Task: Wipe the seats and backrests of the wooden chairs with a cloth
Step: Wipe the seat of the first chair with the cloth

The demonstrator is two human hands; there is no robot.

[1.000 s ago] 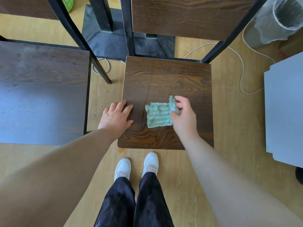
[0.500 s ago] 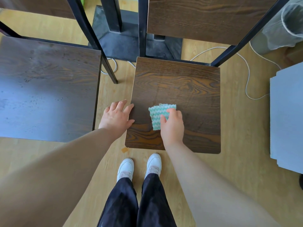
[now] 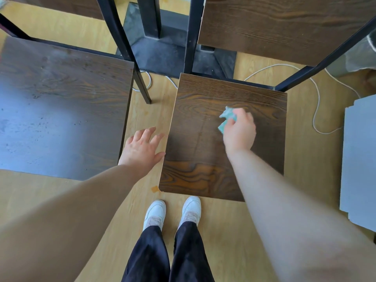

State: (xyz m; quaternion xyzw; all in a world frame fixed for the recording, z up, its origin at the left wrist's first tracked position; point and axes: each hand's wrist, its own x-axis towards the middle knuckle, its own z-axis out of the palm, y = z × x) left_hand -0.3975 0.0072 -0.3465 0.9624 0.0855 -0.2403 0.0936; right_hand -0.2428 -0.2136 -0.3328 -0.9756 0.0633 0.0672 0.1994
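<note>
The right hand [image 3: 239,132] grips the green cloth [image 3: 226,117] on the right chair seat [image 3: 203,159]. The left hand [image 3: 142,148], fingers spread open, touches the seat's left edge.

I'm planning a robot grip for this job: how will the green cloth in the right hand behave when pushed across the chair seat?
Probably floppy: the cloth is crumpled in the right hand, holding no flat shape. Likely light, since one hand's pinch carries it. On the grained seat it may bunch up rather than slide flat.
</note>
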